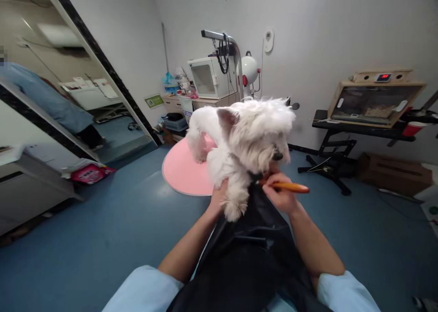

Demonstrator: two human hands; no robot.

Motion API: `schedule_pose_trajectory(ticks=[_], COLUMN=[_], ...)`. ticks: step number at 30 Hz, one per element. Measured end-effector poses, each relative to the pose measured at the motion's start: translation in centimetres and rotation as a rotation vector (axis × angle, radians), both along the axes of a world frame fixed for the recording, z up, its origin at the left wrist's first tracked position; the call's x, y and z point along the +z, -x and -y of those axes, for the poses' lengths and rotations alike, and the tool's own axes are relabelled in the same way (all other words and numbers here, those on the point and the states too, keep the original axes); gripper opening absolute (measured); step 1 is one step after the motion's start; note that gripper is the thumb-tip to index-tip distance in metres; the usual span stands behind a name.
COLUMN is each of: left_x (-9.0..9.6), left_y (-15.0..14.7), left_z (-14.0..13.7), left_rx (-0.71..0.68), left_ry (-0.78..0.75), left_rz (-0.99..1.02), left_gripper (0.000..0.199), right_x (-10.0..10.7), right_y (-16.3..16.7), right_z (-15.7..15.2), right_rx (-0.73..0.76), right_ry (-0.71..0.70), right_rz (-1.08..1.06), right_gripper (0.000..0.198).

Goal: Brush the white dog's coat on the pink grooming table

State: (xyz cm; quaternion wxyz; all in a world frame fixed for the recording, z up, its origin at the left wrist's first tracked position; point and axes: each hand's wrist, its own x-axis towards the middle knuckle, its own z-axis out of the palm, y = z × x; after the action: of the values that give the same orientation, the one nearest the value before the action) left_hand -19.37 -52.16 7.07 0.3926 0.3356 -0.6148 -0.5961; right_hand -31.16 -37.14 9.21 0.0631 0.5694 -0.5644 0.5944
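Observation:
A fluffy white dog [219, 129] stands on a round pink grooming table [181, 170], its head turned to the right and a front leg reaching over the near edge. My left hand [219, 197] is closed around that front leg; the dog's fur hides part of my fingers. In my right hand [281, 194] is a grooming brush [296, 187] with an orange handle, gripped below the dog's muzzle. The brush's head lies close to the dog's chest and is mostly hidden. A black apron [260, 257] covers my front, right under the dog's paw.
Behind the dog rises a metal grooming arm [237, 47] with black loops hanging from it. A white cabinet [219, 81] sits on a counter. On the right, a wooden-framed box [376, 103] rests on a black table [362, 130]. A person in light blue [44, 95] shows inside the dark frame at left.

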Motion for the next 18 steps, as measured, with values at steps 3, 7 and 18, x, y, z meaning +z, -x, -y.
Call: schedule_pose_trajectory(ticks=[3,7,18], left_x=[0.9,1.4,1.5], left_y=[0.5,1.5,3.8], left_z=[0.3,1.9,6.5], left_rx=[-0.044,-0.118,-0.035], left_ry=[-0.006,0.025,0.118], left_rz=[-0.049,-0.128,-0.037], left_gripper=[0.034,0.044,0.032], right_x=[0.1,-0.1,-3.5], right_y=[-0.2,0.5,1.4], right_z=[0.2,1.2,5.2], right_rx=[0.132,-0.162,0.496], right_ry=[-0.103,0.173,-0.371], right_rz=[-0.029,0.132,0.818], right_gripper=[0.004,0.006,0.027])
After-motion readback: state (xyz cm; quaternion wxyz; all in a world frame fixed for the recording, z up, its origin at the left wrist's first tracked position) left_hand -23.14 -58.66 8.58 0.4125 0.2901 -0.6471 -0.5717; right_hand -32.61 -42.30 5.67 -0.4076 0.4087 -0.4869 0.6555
